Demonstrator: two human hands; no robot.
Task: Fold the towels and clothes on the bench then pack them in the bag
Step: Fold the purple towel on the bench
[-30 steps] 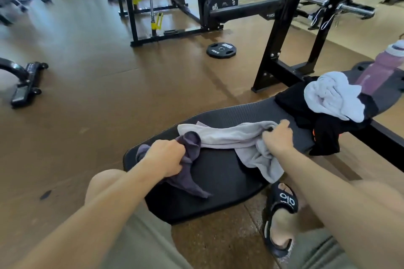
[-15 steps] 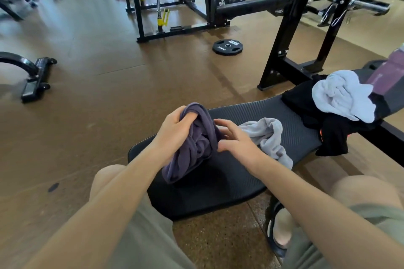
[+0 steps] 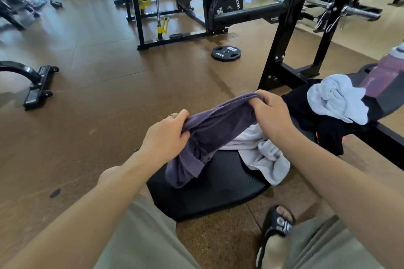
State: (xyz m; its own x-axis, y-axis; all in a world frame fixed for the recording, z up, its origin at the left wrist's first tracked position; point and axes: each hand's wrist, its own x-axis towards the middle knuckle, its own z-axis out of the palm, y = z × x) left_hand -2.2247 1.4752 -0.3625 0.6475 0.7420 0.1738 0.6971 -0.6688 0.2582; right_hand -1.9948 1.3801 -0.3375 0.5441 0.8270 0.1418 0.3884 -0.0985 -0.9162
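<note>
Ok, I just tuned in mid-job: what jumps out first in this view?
Dead centre, the left hand and right hand hold a purple towel stretched between them above the black bench, with a pale grey towel crumpled under it. To the right, a white towel sits on a heap of black clothes further along the bench.

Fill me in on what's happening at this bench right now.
A person sits at a black gym bench sorting laundry. The left hand and right hand each grip an end of a purple towel, holding it up above the pad. A light grey towel lies crumpled underneath on the bench. Farther along, a white towel sits bunched on black clothes. Nothing looks folded yet, and no bag is clearly in view.
</note>
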